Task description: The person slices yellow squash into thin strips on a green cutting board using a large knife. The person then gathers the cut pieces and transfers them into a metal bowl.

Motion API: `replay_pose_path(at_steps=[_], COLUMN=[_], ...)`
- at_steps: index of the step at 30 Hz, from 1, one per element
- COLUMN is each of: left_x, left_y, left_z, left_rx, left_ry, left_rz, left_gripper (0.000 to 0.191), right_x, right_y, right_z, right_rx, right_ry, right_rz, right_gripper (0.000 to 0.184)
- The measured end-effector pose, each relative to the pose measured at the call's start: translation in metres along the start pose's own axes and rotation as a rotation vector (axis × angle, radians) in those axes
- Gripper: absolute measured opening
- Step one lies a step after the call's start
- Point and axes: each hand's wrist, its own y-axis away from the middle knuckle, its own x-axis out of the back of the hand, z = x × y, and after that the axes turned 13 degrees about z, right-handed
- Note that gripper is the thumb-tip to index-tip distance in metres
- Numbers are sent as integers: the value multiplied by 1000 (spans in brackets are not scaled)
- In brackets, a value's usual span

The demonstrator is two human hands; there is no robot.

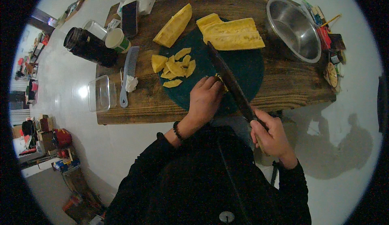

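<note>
My right hand (269, 133) grips the handle of a long, dark-bladed kitchen knife (229, 76), whose blade slants up and left over a dark green round cutting board (243, 70). With fingers bent, my left hand (206, 94) presses on a yellow piece (226, 88) against the blade; most of that piece is hidden. Left of the hand lies a loose pile of cut yellow chunks (176, 68), probably squash. A large halved yellow slab (237, 35) rests at the board's far edge, its hollowed face up. Another long yellow wedge (174, 25) lies at the upper left.
A steel bowl (275, 24) stands at the wooden table's (291, 85) right. Leftward are a grey comb (124, 91), crumpled tissue (131, 83), a clear plastic container (100, 94), a paper cup (117, 39), a dark bottle (94, 48) and a phone (129, 18).
</note>
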Motion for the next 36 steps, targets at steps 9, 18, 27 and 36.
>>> replay_pose_path(at_steps=[9,18,27,36], left_x=[-2,-2,0,1], left_y=[1,0,1,4], left_z=[-4,-2,-1,-3], left_rx=[-25,-34,53,27], left_ry=[-32,-83,-41,42], left_rz=[-26,-39,-49,4], left_gripper=[20,27,26,24], right_x=[-2,-9,-44,-31], right_y=[-4,-7,-32,-33], right_z=[-7,-10,11,10], right_rx=[-30,73,236,2], right_ry=[40,250,268,-94], right_rz=[-19,14,144,62], right_gripper=[45,44,46,43])
